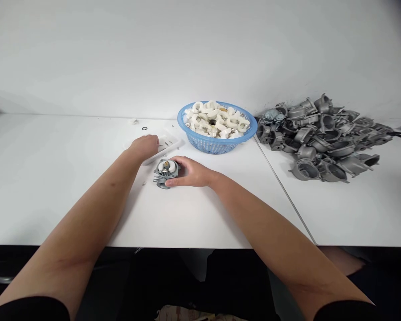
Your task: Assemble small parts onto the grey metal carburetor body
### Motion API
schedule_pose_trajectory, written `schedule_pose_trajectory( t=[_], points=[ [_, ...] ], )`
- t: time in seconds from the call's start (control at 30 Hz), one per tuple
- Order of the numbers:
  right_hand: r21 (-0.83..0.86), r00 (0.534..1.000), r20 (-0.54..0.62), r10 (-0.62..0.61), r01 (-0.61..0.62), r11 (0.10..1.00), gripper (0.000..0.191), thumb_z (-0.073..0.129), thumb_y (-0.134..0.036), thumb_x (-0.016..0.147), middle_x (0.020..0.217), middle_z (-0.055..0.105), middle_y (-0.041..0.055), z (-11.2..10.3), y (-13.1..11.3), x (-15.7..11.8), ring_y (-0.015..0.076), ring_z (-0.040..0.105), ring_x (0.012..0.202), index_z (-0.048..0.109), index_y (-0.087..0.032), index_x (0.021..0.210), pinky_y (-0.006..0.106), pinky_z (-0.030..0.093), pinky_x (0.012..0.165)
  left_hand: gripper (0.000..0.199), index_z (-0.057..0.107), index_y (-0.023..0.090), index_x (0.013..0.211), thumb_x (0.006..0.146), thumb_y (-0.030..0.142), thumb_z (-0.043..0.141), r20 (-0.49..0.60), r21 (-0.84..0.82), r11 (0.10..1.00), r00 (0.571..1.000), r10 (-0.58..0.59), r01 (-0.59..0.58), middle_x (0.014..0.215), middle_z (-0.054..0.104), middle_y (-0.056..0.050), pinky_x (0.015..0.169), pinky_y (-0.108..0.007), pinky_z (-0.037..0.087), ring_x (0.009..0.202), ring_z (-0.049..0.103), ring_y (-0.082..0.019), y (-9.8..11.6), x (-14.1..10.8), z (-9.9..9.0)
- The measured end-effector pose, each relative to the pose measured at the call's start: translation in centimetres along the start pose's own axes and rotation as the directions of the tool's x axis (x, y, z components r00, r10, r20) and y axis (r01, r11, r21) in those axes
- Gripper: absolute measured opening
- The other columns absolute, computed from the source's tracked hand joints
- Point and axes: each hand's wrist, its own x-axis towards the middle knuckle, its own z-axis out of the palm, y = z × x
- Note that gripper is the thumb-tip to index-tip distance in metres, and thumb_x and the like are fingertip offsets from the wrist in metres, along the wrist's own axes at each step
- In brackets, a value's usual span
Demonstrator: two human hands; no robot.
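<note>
1. The fingers of my left hand [145,146] are curled downward at the shallow white tray [174,141], bunched closely together; from where I sit, their tips are hidden, so I cannot tell whether they pinch anything.
2. My right hand [196,173] is closed partway around the carburetor [161,180], thumb on the near side by its round mouth and fingers behind its right side. I have it gripped from the right.
3. That carburetor sits low over the white table [194,218], just on the near side of the tray, its open bowl side facing up. I can see a white float [171,167] in it, with a brass piece [166,163] at the middle.
4. A few slim metal pins [166,144] lie in the tray, to the right of my left fingers.
5. A black O-ring [145,128] lies on the table beyond my left hand, and a tiny clip-like piece [144,183] lies to the left of the carburetor.
6. Beyond my right hand stands the blue basket [217,146], heaped with loose white floats [210,117].
7. Right of the basket I see a pile of grey metal carburetor bodies [327,133], mostly past the table seam [284,189].
</note>
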Motion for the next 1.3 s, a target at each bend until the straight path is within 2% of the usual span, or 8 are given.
schedule_pose_trajectory(
  t=[0.13, 0.23, 0.5, 0.77, 1.03, 1.17, 1.3],
  points=[
    [-0.005, 1.000, -0.009, -0.023, 0.023, 1.000, 0.075, 0.088, -0.051, 0.064, 0.127, 0.064, 0.0063, 0.3, -0.1, 0.0, 0.0264, 0.060, 0.118, 0.056, -0.024, 0.127, 0.044, 0.049, 0.103, 0.029, 0.062, 0.016, 0.107, 0.092, 0.031, 0.042, 0.023, 0.030, 0.999, 0.999, 0.028, -0.028, 0.115, 0.068, -0.017, 0.081, -0.038, 0.050, 0.103, 0.066, -0.032, 0.4, -0.6, -0.5],
    [-0.032, 0.999, -0.026, -0.029, 0.028, 0.999, 0.081, 0.090, -0.051, 0.060, 0.128, 0.062, 0.0073, 0.7, -0.1, 0.0, 0.0284, 0.059, 0.120, 0.055, -0.025, 0.129, 0.045, 0.049, 0.104, 0.026, 0.063, 0.017, 0.105, 0.090, 0.029, 0.045, 0.044, 0.040, 0.999, 0.999, 0.029, -0.031, 0.109, 0.069, -0.017, 0.079, -0.038, 0.049, 0.100, 0.067, -0.033, 0.8, -1.0, -1.0],
    [-0.051, 0.999, -0.025, -0.035, 0.034, 0.998, 0.074, 0.087, -0.053, 0.065, 0.127, 0.063, 0.0079, 0.6, 0.1, 0.0, 0.0282, 0.061, 0.118, 0.056, -0.024, 0.126, 0.046, 0.050, 0.103, 0.024, 0.065, 0.019, 0.099, 0.078, 0.027, 0.059, 0.128, 0.053, 0.999, 0.992, 0.006, -0.013, 0.094, 0.072, -0.014, 0.071, -0.036, 0.049, 0.088, 0.069, -0.032, 0.9, -1.6, -1.5],
    [-0.054, 0.999, -0.014, -0.048, 0.047, 0.997, 0.073, 0.087, -0.051, 0.065, 0.127, 0.063, 0.0077, 0.5, 0.1, 0.0, 0.0283, 0.061, 0.118, 0.057, -0.025, 0.126, 0.044, 0.052, 0.101, 0.031, 0.066, 0.021, 0.099, 0.068, 0.021, 0.063, 0.167, 0.051, 0.999, 0.986, -0.015, 0.006, 0.091, 0.071, -0.013, 0.070, -0.038, 0.050, 0.091, 0.070, -0.035, 0.4, -2.1, -1.8],
    [0.041, 0.998, 0.051, -0.040, 0.038, 0.998, 0.061, 0.084, -0.047, 0.072, 0.124, 0.065, 0.0057, 0.1, 0.1, 0.1, 0.0262, 0.063, 0.114, 0.060, -0.024, 0.123, 0.043, 0.052, 0.101, 0.013, 0.065, 0.018, 0.078, 0.065, 0.016, 0.065, 0.210, 0.166, 0.985, 0.978, 0.010, -0.046, 0.077, 0.069, -0.013, 0.070, -0.039, 0.049, 0.083, 0.070, -0.034, 1.7, -2.4, -1.9],
    [0.024, 0.999, 0.022, -0.040, 0.039, 0.999, 0.066, 0.085, -0.047, 0.070, 0.126, 0.064, 0.0057, 0.3, 0.1, 0.1, 0.0264, 0.062, 0.116, 0.059, -0.025, 0.125, 0.043, 0.051, 0.102, 0.024, 0.065, 0.017, 0.088, 0.064, 0.013, 0.063, 0.183, 0.132, 0.991, 0.983, 0.000, -0.024, 0.085, 0.069, -0.015, 0.069, -0.039, 0.049, 0.082, 0.069, -0.034, 1.0, -2.7, -2.2],
    [-0.064, 0.997, -0.054, -0.055, 0.051, 0.997, 0.084, 0.090, -0.050, 0.060, 0.130, 0.061, 0.0078, 0.8, -0.1, -0.1, 0.0289, 0.059, 0.121, 0.055, -0.025, 0.132, 0.045, 0.049, 0.104, 0.032, 0.059, 0.019, 0.099, 0.067, 0.013, 0.056, 0.130, 0.069, 0.997, 0.991, -0.036, 0.027, 0.089, 0.067, -0.012, 0.064, -0.036, 0.046, 0.081, 0.067, -0.031, -0.4, -3.5, -3.3]
  ],
)
